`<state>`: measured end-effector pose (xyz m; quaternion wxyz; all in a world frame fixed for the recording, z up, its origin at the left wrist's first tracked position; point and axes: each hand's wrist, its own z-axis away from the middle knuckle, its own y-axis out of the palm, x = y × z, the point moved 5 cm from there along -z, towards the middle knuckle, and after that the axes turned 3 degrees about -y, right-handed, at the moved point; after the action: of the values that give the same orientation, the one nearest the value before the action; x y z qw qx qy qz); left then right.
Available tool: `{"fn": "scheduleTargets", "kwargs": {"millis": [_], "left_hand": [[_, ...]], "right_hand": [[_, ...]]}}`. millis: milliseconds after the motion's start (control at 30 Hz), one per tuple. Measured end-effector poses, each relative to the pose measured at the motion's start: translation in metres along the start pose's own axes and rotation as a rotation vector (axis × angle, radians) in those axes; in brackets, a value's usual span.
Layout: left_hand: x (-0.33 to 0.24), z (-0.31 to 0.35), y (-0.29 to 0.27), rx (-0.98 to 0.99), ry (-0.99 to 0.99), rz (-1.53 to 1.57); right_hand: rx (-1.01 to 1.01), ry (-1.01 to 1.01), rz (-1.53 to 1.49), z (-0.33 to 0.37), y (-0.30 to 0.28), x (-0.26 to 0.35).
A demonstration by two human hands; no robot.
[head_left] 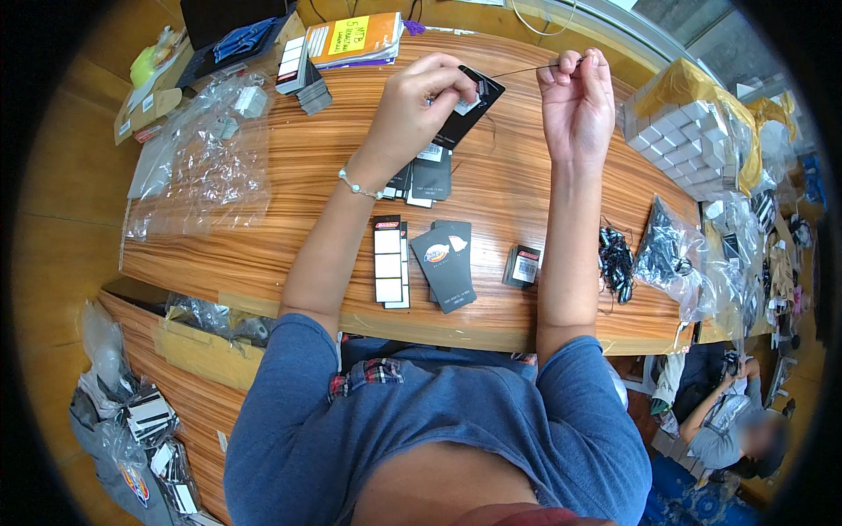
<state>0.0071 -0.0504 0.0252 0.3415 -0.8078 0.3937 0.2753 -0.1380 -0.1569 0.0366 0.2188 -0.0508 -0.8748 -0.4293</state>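
Over the far middle of the table, my left hand (431, 92) is closed on a black hang tag (458, 124), held tilted with a small white label on it. A thin black string (526, 69) stretches from the tag to my right hand (579, 110), whose fingertips pinch its far end. Below the left hand lies a pile of dark tags (431, 182). Closer to me are white-panelled tags (387, 263), larger dark grey tags (449, 276) and a small stack of tags (524, 266). Loose black strings (616, 265) lie in a heap beside my right forearm.
A clear bag of black strings (668, 250) and plastic-wrapped white boxes (680, 140) stand at the right. Clear plastic bags (206, 162) cover the left side. Tag stacks (303, 79) and notebooks (351, 42) sit at the back. Another person (728, 430) is at lower right.
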Motion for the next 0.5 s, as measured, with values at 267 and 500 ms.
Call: {"fn": "scheduleTargets", "kwargs": {"millis": [267,500], "left_hand": [[-0.014,0.0,0.003,0.037,-0.082,-0.051],[-0.02,-0.002,-0.01,-0.164,0.13,-0.178]], "right_hand": [[0.07,0.077,0.013,0.01,0.027,-0.007],[0.067,0.137,0.381,0.011,0.029,-0.003]]}}
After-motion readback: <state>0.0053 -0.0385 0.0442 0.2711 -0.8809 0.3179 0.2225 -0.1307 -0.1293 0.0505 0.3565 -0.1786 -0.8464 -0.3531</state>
